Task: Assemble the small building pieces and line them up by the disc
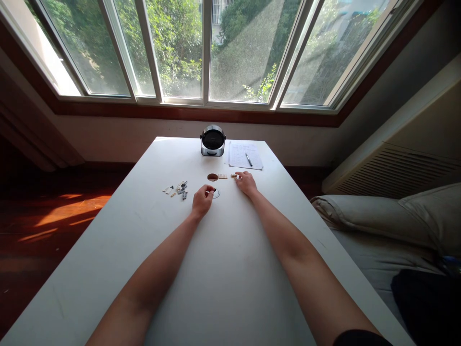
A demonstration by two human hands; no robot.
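Forearms, two, bare (163, 259), extended over a white bench (230, 288); dark sleeve (362, 338) on the right arm.
Left hand (202, 199): fingers pinched on a small dark piece (215, 190), above a round disc (217, 194) on the bench.
Right hand (247, 183): fingers at a small tan piece (233, 176); whether gripped or only touched, cannot tell.
Tan studded plate (223, 177): flat, between that piece and a round opening (212, 178) in the bench.
Loose small pieces (184, 188), white, tan, dark and grey: scattered left of the left hand.
Far end: round black device (212, 139) in a stand; beside it, paper sheets (239, 154) bearing a pen (248, 159).
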